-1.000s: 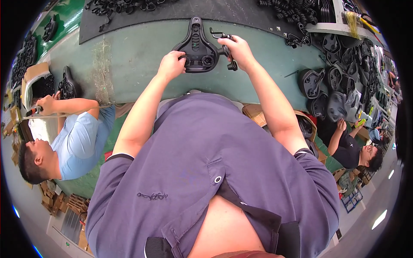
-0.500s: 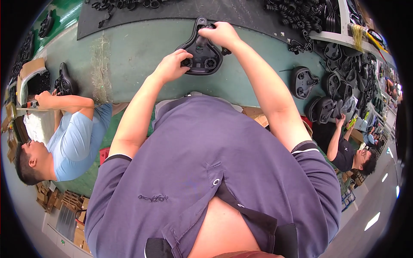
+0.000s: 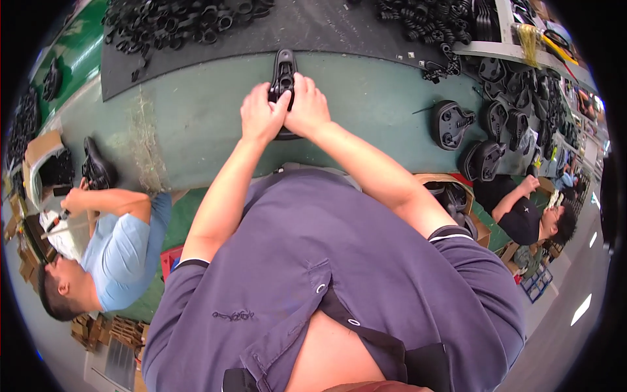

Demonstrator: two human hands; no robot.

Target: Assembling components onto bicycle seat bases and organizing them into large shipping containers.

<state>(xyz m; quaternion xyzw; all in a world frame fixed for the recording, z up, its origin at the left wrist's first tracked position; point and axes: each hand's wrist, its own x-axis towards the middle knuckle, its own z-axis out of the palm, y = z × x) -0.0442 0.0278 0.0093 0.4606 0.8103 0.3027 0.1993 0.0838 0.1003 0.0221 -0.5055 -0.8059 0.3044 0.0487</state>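
A black bicycle saddle (image 3: 285, 62) lies underside up on the green tabletop in front of me, its narrow nose pointing away. My left hand (image 3: 262, 112) grips its left side, and my right hand (image 3: 308, 106) grips its right side. The thumbs come close together over the middle of the saddle. Between the fingers a dark round part (image 3: 285, 83) shows on the underside. My hands cover most of the wide rear end, so what lies beneath the palms is hidden.
A dark mat (image 3: 313, 32) holds piles of black ring-shaped parts (image 3: 189, 26) and black springs (image 3: 424, 19). More saddles (image 3: 452, 124) lie on the right. A carton (image 3: 480, 225) stands below the table edge. Co-workers sit left (image 3: 121, 261) and right (image 3: 522, 209).
My right hand has come down from the saddle's nose to its right side, beside my left hand. The saddle now sits lower and further left in view, which has shifted too.
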